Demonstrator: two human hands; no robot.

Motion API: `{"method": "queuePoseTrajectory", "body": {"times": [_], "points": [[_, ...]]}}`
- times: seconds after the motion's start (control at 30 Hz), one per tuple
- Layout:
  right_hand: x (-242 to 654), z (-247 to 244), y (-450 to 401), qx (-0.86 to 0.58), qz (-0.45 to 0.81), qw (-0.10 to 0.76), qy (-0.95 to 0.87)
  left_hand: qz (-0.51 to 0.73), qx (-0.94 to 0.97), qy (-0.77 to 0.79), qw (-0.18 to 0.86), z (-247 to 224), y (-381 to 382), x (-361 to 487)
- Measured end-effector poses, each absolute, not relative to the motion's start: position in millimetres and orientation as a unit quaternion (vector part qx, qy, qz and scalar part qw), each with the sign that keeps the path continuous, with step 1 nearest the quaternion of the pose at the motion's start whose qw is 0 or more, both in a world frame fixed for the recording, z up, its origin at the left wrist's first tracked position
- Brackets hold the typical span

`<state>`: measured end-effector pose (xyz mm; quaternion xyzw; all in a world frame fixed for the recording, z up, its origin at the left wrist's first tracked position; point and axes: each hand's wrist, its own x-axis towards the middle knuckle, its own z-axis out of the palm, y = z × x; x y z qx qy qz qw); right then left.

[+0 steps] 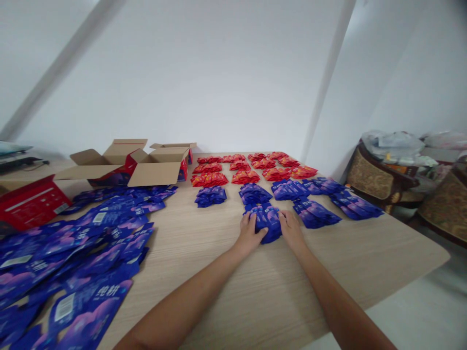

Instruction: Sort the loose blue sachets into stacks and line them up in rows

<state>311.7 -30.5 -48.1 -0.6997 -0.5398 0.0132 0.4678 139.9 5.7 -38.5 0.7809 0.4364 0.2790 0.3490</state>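
Note:
Between my two hands lies a bundle of blue pouches (269, 222) on the table, in the nearest row. My left hand (251, 231) grips the bundle's left side, thumb on top at the front. On its right side my right hand (290, 224) presses with curled fingers; the fingertips are partly hidden. Right beside this hand rests a fanned stack of blue pouches (315, 214). Behind the held bundle sits another stack of blue pouches (254, 193), with a smaller blue stack (210, 196) to its left.
Rows of red pouch stacks (245, 176) lie farther back. A large loose heap of blue pouches (91, 243) covers the table's left side. Open cardboard boxes (158, 174) stand behind it. Patterned chairs (379, 170) holding plastic bags stand past the table's right edge.

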Motion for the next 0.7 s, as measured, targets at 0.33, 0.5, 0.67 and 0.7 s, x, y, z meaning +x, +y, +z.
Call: {"method": "queuePoseTrajectory", "body": {"times": [0.33,0.5,0.67,0.7], "points": [[314.3,-50.6,-30.9,-0.690,0.011,0.461,-0.558,0.224,0.870,0.369,0.239,-40.4,2.7,127.4],[314.4,-43.0,-33.2,-0.695,-0.025,0.445,-0.565,0.255,0.848,0.388,0.255,-41.9,-2.3,135.1],[302.3,-16.5,-27.5,-0.700,-0.107,0.341,-0.618,0.277,0.817,0.413,0.294,-40.8,-8.1,141.7],[298.2,-10.8,-24.3,-0.704,-0.099,0.310,-0.631,0.278,0.815,0.414,0.296,-40.7,-8.7,142.1]]}}
